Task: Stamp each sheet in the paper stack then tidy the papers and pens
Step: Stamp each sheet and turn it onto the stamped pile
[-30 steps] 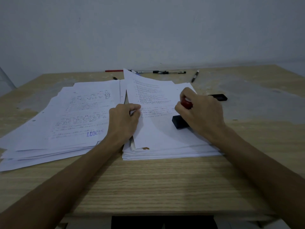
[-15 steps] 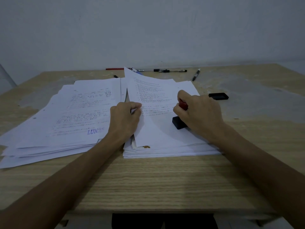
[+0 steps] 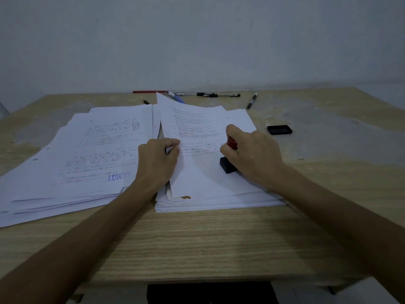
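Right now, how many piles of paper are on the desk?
2: a spread pile on the left, a neater pile under both hands, on the right.

Red-handled black stamp [image 3: 228, 163], white sheets [image 3: 206, 183], blue imprint [image 3: 118, 177].

Pens [image 3: 219, 95] behind two paper stacks [image 3: 210, 163]

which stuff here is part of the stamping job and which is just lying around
In use:
- stamp in the right hand
- right paper stack, top sheet held by the left hand
- stamped pile

Idle for now:
- ink pad
- pens by the wall, to be tidied later
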